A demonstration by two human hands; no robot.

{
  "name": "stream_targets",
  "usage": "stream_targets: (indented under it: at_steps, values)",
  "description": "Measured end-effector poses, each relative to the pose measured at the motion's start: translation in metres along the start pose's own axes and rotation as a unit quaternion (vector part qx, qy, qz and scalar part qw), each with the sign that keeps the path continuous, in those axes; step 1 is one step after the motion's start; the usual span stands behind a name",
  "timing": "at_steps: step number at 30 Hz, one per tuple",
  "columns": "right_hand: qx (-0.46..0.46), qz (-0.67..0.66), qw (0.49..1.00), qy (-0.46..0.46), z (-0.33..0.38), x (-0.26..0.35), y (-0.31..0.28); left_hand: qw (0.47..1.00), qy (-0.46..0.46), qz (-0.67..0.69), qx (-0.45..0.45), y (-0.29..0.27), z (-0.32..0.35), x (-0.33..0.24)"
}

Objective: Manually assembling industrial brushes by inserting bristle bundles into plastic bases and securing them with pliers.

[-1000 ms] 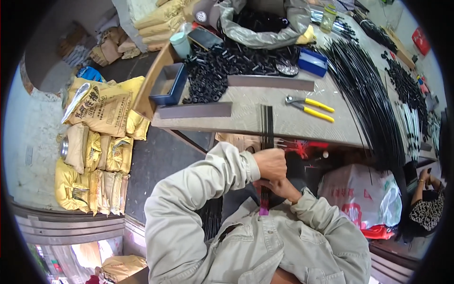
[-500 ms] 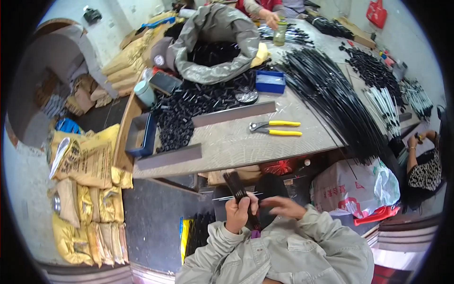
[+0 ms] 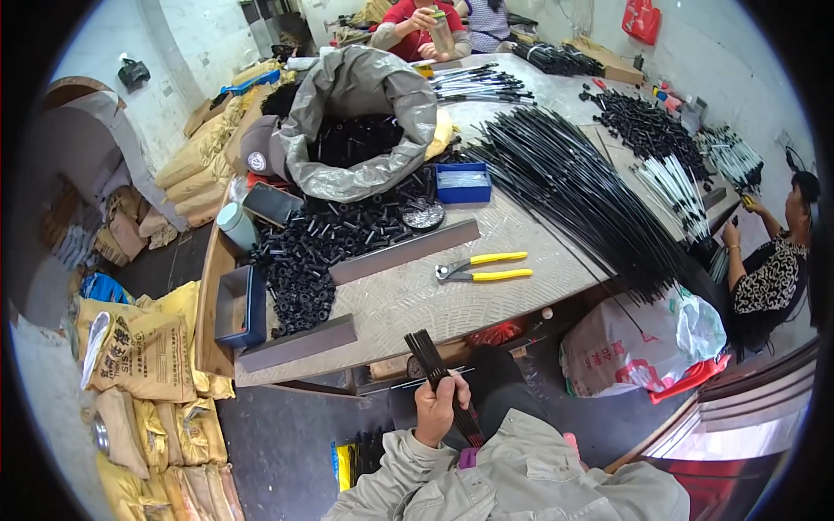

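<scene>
Left hand point(image 3: 436, 412) found clamped around a bundle of thin black rods point(image 3: 425, 357), held tilted before the worker's grey jacket point(image 3: 547, 470). The right hand, beside that bundle half a second ago, is now out of view, its state undeterminable; the left grip alone appears to support the bundle. Beyond the hands, on the surface point(image 3: 395, 306), lie yellow-handled nippers point(image 3: 482, 267); further right, a heap of long black rods point(image 3: 584, 196). Furthest off, a co-worker's hand point(image 3: 423, 19) has raised a jar point(image 3: 442, 36).
</scene>
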State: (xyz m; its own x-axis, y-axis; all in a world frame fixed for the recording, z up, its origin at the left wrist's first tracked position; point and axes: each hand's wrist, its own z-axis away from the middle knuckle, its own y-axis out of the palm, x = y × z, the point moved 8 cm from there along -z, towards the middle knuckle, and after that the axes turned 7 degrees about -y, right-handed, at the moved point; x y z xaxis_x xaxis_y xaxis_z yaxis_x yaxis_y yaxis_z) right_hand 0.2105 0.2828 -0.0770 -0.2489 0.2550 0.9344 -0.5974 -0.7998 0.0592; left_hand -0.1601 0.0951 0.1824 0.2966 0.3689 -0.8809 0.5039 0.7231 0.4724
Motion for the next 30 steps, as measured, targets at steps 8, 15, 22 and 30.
stream_targets:
  at_steps: [8, 15, 22, 30]
  values:
    - [-0.009, 0.089, 0.996, 0.022, 0.021, 0.044, 0.003, 1.000, -0.003, 0.030, 0.005, -0.015, 0.000, -0.004]
    - [-0.020, 0.158, 0.987, 0.034, 0.027, 0.075, 0.012, 0.999, 0.007, 0.032, -0.002, -0.021, 0.006, -0.010]
    - [-0.053, 0.221, 0.972, 0.054, 0.045, 0.096, 0.016, 0.999, 0.025, 0.022, -0.031, -0.032, 0.014, -0.010]
    - [-0.047, 0.252, 0.967, 0.006, 0.096, 0.060, 0.012, 0.999, 0.029, 0.008, -0.033, -0.026, 0.011, -0.017]
